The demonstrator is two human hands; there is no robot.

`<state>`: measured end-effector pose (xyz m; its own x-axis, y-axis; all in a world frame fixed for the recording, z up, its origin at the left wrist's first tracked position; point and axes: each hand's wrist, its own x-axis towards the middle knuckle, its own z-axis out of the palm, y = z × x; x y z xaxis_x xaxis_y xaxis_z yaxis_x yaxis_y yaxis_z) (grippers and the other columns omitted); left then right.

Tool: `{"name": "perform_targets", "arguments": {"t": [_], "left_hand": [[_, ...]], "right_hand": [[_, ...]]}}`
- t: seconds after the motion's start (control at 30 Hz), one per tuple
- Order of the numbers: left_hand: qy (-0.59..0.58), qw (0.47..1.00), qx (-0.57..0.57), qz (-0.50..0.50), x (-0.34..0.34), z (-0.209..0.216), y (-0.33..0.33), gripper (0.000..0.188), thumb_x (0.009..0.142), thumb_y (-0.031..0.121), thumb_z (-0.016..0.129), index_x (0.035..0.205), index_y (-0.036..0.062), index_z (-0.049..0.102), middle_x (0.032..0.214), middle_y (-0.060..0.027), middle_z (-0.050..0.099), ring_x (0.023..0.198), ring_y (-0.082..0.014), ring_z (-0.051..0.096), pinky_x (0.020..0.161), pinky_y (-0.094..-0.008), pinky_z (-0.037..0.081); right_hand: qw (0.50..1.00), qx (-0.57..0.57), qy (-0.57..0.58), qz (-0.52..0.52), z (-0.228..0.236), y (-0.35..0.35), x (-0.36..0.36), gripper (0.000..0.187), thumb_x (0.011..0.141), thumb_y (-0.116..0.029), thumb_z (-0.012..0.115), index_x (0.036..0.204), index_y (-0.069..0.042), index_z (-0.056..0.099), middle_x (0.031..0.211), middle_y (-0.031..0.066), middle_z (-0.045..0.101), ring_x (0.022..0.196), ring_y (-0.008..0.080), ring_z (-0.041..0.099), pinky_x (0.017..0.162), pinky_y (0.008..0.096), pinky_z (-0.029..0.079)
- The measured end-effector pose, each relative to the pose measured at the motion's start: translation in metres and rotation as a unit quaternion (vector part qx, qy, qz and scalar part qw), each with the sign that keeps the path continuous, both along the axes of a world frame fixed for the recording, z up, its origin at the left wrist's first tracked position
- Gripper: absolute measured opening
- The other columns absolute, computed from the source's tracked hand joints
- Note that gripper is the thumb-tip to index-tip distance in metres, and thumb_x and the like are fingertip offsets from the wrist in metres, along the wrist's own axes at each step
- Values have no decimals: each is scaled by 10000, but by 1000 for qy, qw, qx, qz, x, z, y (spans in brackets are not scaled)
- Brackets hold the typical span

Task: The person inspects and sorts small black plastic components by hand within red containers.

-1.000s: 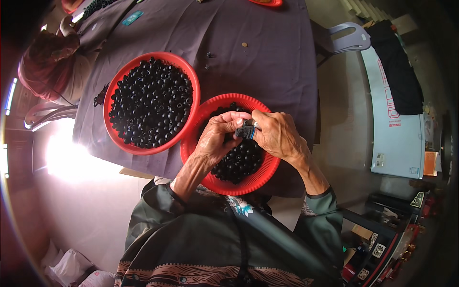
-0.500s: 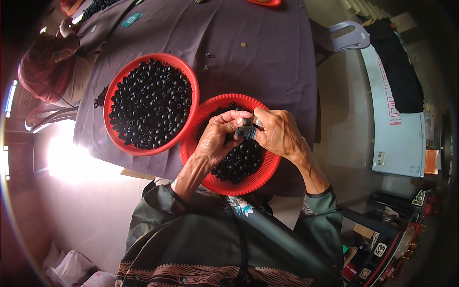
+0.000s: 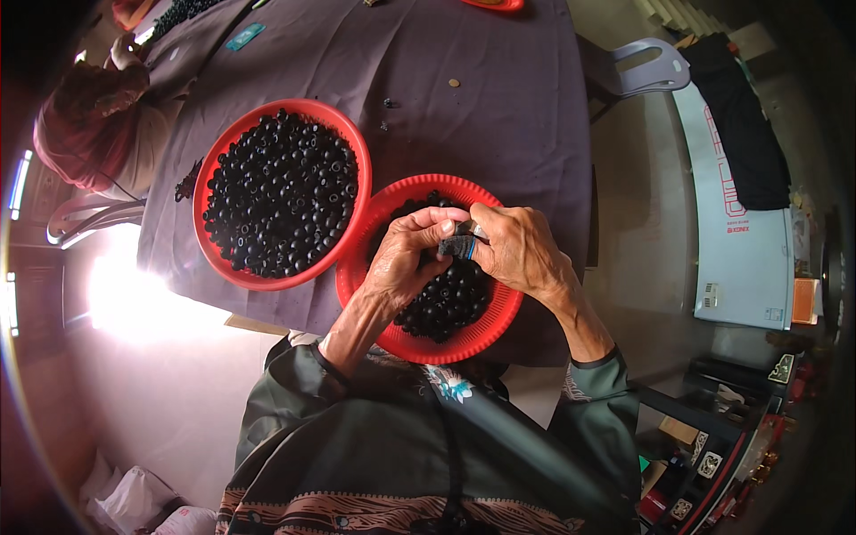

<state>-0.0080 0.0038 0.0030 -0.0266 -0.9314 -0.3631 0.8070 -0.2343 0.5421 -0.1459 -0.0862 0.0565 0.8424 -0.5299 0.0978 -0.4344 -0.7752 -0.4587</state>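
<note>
Both of my hands meet over the nearer red basket, which holds small round black pieces. My left hand is closed, its thumb and fingertips pinching a small dark piece, mostly hidden. My right hand is closed against it, thumb on top, around a small shiny grey thing that looks like a blade. A dark grey knit cover with a blue edge wraps what appears to be a finger of the right hand. At the left, touching this basket, stands a fuller red basket of similar black pieces, some showing ring-like openings.
A purple-grey cloth covers the table. On it lie small dark bits, a brown disc and a teal packet. Another person sits at the far left. A grey plastic chair stands at the right.
My right thumb and knuckles have shifted very slightly against the small piece between my hands. The baskets and my left hand stay in place.
</note>
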Motion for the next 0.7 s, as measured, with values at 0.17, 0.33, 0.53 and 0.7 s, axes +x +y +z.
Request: {"name": "perform_targets", "arguments": {"t": [0.17, 0.33, 0.53, 0.7], "left_hand": [[-10, 999, 46, 14, -4, 11, -3, 188, 844, 144, 605, 1014, 64, 604, 793, 40, 554, 610, -29, 421, 533, -162, 381], [-1, 997, 71, 44, 0, 0, -6, 229, 850, 139, 596, 1059, 52, 566, 798, 10, 539, 649, -43, 458, 533, -184, 377], [86, 989, 86, 80, 3, -4, -10, 250, 854, 69, 527, 1089, -14, 515, 905, -73, 539, 771, -142, 513, 624, -248, 428], [146, 985, 41, 84, 4, -15, -9, 241, 849, -5, 474, 1085, -43, 504, 960, -94, 549, 861, -191, 545, 751, -302, 465]], "right_hand": [[1000, 4, -15, -6, -5, 0, -3, 170, 756, -115, 614, 713, -11, 486, 593, 152, 553, 571, 346, 578, 497, 408, 441], [1000, 6, -12, -10, -2, -4, -5, 150, 730, -82, 617, 705, -21, 482, 574, 150, 548, 557, 335, 580, 483, 399, 441], [999, 27, -36, -20, -12, -6, -16, 175, 709, -37, 621, 716, -3, 449, 575, 160, 519, 544, 348, 549, 484, 385, 411], [998, 48, -27, -31, -14, -5, -18, 183, 702, -36, 622, 717, -4, 443, 574, 165, 508, 541, 357, 531, 491, 387, 407]]}}
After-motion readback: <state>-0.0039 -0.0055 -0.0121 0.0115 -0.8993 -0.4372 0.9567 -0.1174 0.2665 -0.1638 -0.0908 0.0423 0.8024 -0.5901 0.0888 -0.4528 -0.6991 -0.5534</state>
